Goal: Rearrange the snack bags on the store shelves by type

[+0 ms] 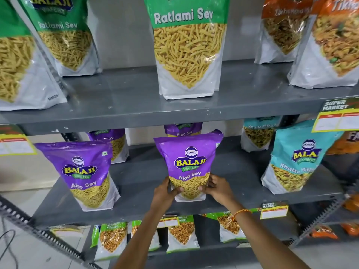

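- Nearest, at 6 o'clock, two bare forearms reach up from the bottom edge; a thread bracelet (238, 212) circles the right wrist.
- The left hand (165, 192) and the right hand (215, 188) clasp the lower sides of a purple Aloo Sev bag (187, 162), thumbs on its front, fingers curled round its edges.
- That bag stands upright at the centre of the grey middle shelf (139, 193), its base on or just above the shelf; I cannot tell which.
- At 9 o'clock of it, another Aloo Sev pouch (82, 171) stands on the same shelf, well apart.
- At 3 o'clock stands a teal Khatta Mitha bag (291, 162), with a second teal bag (258, 134) behind it.
- Directly behind the held bag, at 12 o'clock, a third purple bag (183, 129) peeks out; a fourth (114, 144) stands at 10 o'clock.
- Below, at 6 o'clock, green Chana Jor Garam packs (182, 233) line the bottom shelf.
- A yellow price tag (274, 210) hangs from the middle shelf's edge at 4 o'clock.
- Farthest, on the top shelf (126, 94), a green Ratlami Sev bag (187, 49) stands at 12 o'clock, more Ratlami Sev (66, 35) at 10 o'clock, and orange Tikha Mitha bags (330, 45) at 2 o'clock.
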Demonstrator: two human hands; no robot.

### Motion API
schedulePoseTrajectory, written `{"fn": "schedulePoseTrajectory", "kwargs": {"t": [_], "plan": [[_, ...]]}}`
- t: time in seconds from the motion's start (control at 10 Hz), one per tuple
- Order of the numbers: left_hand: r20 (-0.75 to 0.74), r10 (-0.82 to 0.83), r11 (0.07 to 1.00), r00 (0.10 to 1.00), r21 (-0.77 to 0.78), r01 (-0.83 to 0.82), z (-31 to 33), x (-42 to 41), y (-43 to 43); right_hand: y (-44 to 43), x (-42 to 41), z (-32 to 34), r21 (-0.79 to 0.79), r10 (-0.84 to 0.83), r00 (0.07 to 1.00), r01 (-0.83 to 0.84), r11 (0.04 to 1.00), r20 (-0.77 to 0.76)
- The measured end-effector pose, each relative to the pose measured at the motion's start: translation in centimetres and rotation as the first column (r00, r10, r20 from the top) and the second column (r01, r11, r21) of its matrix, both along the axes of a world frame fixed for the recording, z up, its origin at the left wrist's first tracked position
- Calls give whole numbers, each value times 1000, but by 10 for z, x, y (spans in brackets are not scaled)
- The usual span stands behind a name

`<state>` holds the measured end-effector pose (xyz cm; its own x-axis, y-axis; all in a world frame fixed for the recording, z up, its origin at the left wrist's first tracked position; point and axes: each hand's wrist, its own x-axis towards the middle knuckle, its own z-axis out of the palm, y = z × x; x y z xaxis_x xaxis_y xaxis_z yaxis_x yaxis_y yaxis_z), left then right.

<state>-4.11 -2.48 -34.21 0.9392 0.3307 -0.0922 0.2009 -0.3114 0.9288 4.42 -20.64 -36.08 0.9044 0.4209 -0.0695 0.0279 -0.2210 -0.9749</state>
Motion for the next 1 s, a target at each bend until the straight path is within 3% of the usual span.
{"fn": "schedulePoseTrajectory", "kwargs": {"t": [0.2,0.6,0.9,1.0], "plan": [[-15,3,999,1000,41,-2,6,-2,-4,0,-4,3,-31,-12,1000,13,999,4],[-37,-16,1000,999,-27,15,10,-1,-4,2,-8,9,-109,-46,997,52,993,56],[-72,-72,992,995,98,79,18,-5,-6,4,-13,3,-149,-79,993,91,985,83],[24,-14,986,1000,165,10,24,-10,-10,0,-16,-1,-59,-180,979,185,981,92]]}}
